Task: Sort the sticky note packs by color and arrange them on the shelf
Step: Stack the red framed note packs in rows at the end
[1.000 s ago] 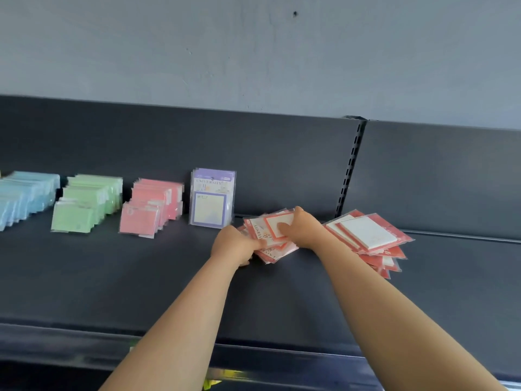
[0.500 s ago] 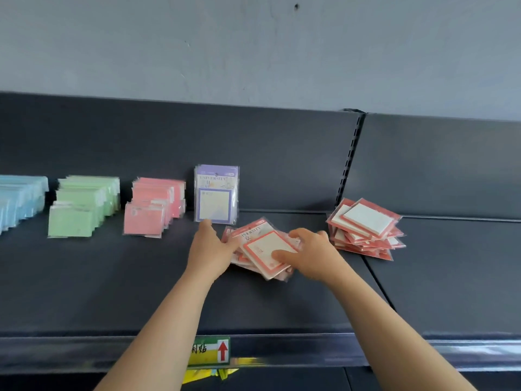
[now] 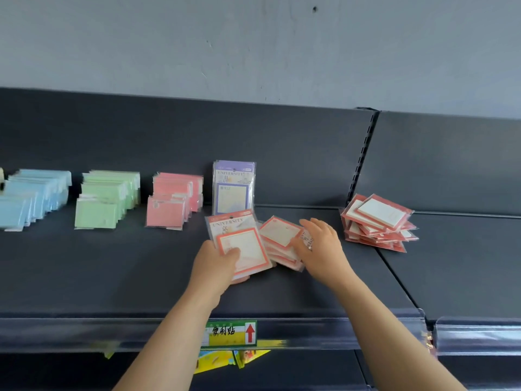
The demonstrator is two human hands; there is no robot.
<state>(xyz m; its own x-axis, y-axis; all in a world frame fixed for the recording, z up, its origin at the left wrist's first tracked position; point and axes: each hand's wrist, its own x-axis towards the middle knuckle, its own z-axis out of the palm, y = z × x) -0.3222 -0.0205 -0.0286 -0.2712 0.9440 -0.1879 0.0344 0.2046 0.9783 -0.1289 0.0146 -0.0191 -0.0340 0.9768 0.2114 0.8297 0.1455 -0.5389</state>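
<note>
One head-worn camera, facing the shelf point(image 3: 112, 277) square on and tipped a little down onto its dark deck. The green shelf label point(image 3: 229, 334) on the front rail sits low and centre in frame. The left hand point(image 3: 215, 263) and right hand point(image 3: 318, 246) reach in from the bottom edge, passing either side of the label, so we're at arm's reach. "UNIVERSITY" reads on the red-bordered pack point(image 3: 245, 241) just above the label. It's a wide lens: back panel point(image 3: 141, 136) and grey wall point(image 3: 253, 52) rise far above the label.

Shop, dark retail shelf point(image 3: 141, 277) with slotted upright point(image 3: 363, 156), price label point(image 3: 229, 333) in clear front rail point(image 3: 84, 334)
</note>
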